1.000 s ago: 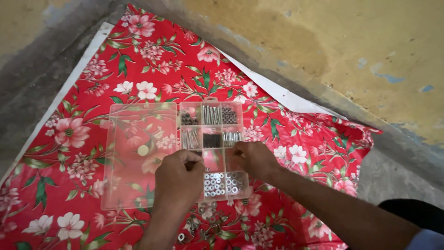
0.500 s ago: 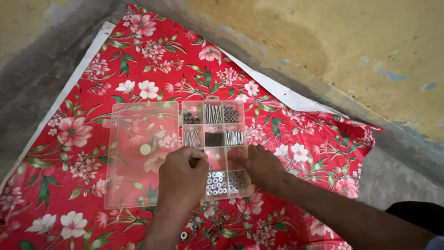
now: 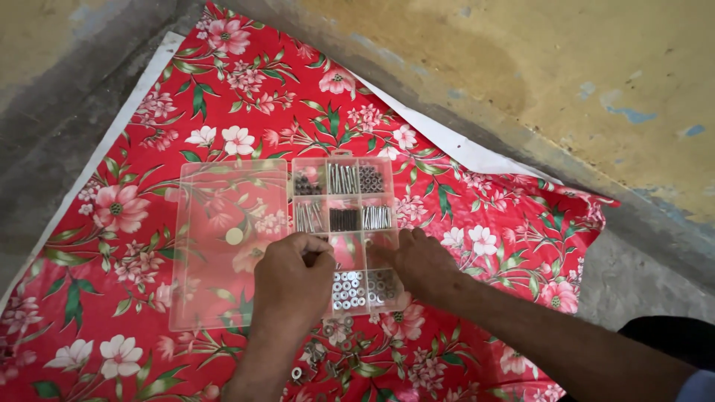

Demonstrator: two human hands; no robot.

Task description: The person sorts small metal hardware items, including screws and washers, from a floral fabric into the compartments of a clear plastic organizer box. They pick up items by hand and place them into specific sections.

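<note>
A clear plastic organiser box [image 3: 344,177] lies on a red flowered cloth [image 3: 149,119], its see-through lid [image 3: 223,253] folded open to the left. Its compartments hold screws [image 3: 342,178], dark spacers [image 3: 343,219] and silver washers [image 3: 348,289]. My left hand [image 3: 290,283] hovers over the box's lower left compartments, thumb and fingertips pinched together; what is between them is hidden. My right hand [image 3: 418,262] rests on the box's right edge, fingers laid over a middle compartment.
Loose nuts and washers [image 3: 328,356] lie on the cloth just below the box. A bare concrete floor [image 3: 45,112] borders the cloth on the left. A stained yellow wall [image 3: 521,67] runs along the back and right.
Both hands stay over the box. My right hand's fingers have flattened a little onto the box's right side. The view has drifted slightly.
</note>
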